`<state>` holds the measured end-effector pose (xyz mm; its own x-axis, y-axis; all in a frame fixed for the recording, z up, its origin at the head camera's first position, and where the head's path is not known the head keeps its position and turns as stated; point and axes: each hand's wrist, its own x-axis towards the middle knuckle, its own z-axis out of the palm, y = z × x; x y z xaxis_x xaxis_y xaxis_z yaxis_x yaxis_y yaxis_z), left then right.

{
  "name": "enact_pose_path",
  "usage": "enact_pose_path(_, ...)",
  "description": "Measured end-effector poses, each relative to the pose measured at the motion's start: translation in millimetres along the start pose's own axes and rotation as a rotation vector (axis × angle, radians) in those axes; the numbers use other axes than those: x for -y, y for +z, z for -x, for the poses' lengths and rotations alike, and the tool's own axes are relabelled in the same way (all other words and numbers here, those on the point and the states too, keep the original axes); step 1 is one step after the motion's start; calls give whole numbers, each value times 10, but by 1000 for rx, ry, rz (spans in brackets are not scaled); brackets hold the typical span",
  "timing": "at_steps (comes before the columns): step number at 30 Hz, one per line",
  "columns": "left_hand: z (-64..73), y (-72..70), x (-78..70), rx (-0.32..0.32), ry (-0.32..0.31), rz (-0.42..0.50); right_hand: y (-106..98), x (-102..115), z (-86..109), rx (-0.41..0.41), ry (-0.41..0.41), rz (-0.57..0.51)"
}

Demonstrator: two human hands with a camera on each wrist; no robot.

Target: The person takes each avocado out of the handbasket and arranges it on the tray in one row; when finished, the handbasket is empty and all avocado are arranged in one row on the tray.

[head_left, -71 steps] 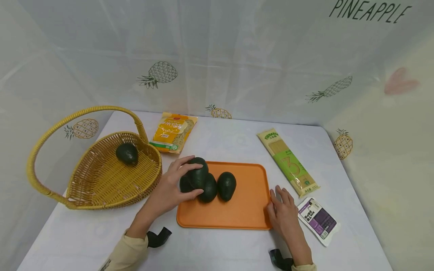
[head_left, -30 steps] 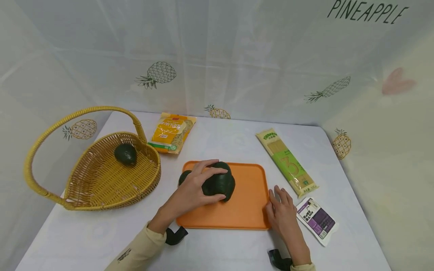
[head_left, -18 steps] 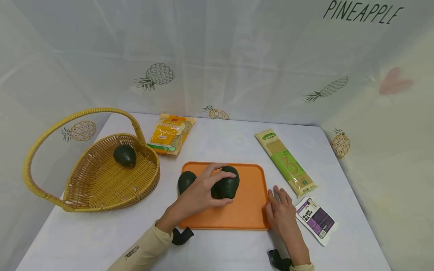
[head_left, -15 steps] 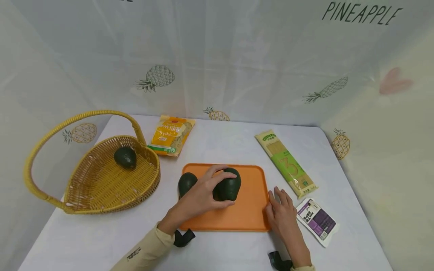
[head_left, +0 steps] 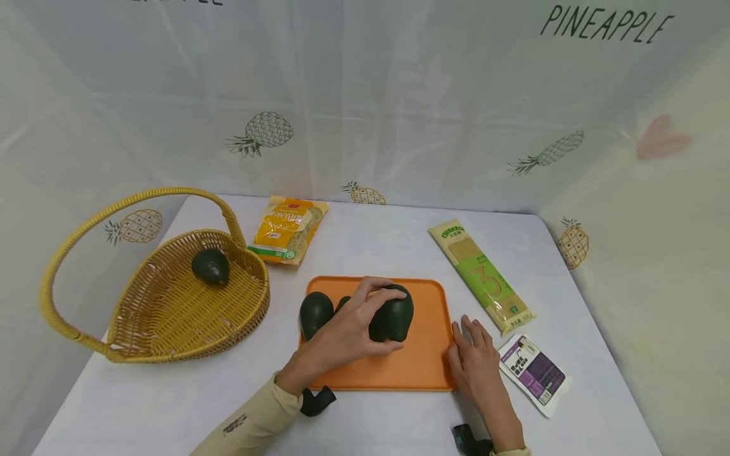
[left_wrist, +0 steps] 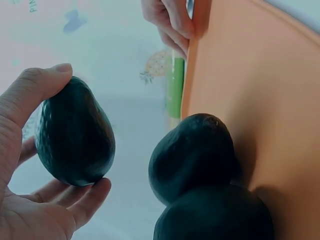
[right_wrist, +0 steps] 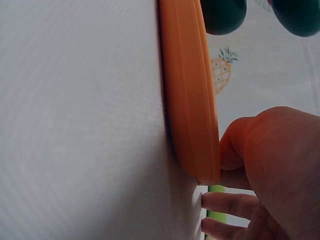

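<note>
My left hand (head_left: 352,324) holds a dark green avocado (left_wrist: 75,135) between thumb and fingertips, raised above the orange tray (head_left: 422,367). Two more avocados show below it in the left wrist view, an upper one (left_wrist: 195,155) and a lower one (left_wrist: 215,215). In the head view one avocado (head_left: 316,315) lies at the tray's left end; another (head_left: 342,303) peeks out behind the hand, mostly hidden. My right hand (head_left: 476,361) rests by the tray's right edge, thumb and index finger touching the rim, other fingers extended beyond it.
A yellow wicker basket (head_left: 171,342) with a tall handle stands left, one avocado (head_left: 210,266) inside. An orange food bag (head_left: 289,229) lies at the back. Right of the tray are a green noodle pack (head_left: 481,275) and a purple-and-white packet (head_left: 534,373).
My left hand has carried the avocado rightward across the tray, from the left end to over the right-hand avocado. The right hand has stayed at the tray's edge.
</note>
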<state>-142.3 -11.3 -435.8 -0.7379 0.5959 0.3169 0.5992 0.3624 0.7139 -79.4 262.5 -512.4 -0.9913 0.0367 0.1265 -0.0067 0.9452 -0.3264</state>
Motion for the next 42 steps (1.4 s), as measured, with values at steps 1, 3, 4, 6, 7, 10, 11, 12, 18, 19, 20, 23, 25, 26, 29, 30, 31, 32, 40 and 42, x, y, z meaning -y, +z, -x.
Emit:
enact_pose_path(1, -11, 9, -3, 3, 9, -5, -1, 0, -1, 6, 3, 0)
enact_pose_path(3, -34, 31, -4, 12, 27, -25, -5, -3, 0, 14, 9, -4)
enact_pose_path(4, -47, 40, -6, 16, 33, -35, -4, -5, -1, 18, 12, -8)
enact_pose_path(6, -70, 61, -6, 26, 46, -65, 0, -10, -3, 19, 16, -12)
enact_pose_path(7, -82, 72, -5, 30, 53, -81, 2, -11, -3, 21, 18, -14)
enact_pose_path(10, -114, 112, -2, 40, 71, -137, 11, -15, -6, 24, 24, -13)
enact_pose_path(11, -124, 127, 0, 45, 77, -158, 14, -16, -6, 25, 27, -11)
enact_pose_path(12, -133, 144, 2, 50, 84, -179, 16, -16, -4, 30, 30, -11)
enact_pose_path(18, -176, 237, 17, 94, 124, -298, 26, -20, 5, 59, 36, -21)
enact_pose_path(19, -185, 254, 22, 104, 131, -322, 25, -20, 6, 59, 34, -21)
enact_pose_path(20, -195, 270, 26, 118, 135, -350, 23, -21, 7, 58, 34, -17)
enact_pose_path(23, -231, 320, 37, 154, 154, -436, 15, -22, 0, 47, 27, -7)
enact_pose_path(25, -254, 353, 47, 173, 169, -488, 10, -22, -3, 43, 26, -4)
enact_pose_path(26, -263, 364, 46, 182, 172, -508, 8, -22, -6, 43, 26, -3)
enact_pose_path(29, -279, 399, 55, 197, 174, -536, 5, -22, -7, 48, 28, -11)
enact_pose_path(30, -282, 409, 59, 202, 173, -542, 5, -21, -7, 48, 27, -14)
enact_pose_path(31, -285, 420, 62, 206, 170, -548, 5, -21, -7, 48, 26, -15)
enact_pose_path(32, -287, 430, 63, 210, 170, -559, 5, -21, -8, 43, 21, -14)
enact_pose_path(40, -334, 570, 91, 210, 259, -834, 17, -22, -11, -19, -11, 8)
enact_pose_path(42, -345, 615, 112, 192, 291, -932, 25, -21, -11, -24, -14, 7)
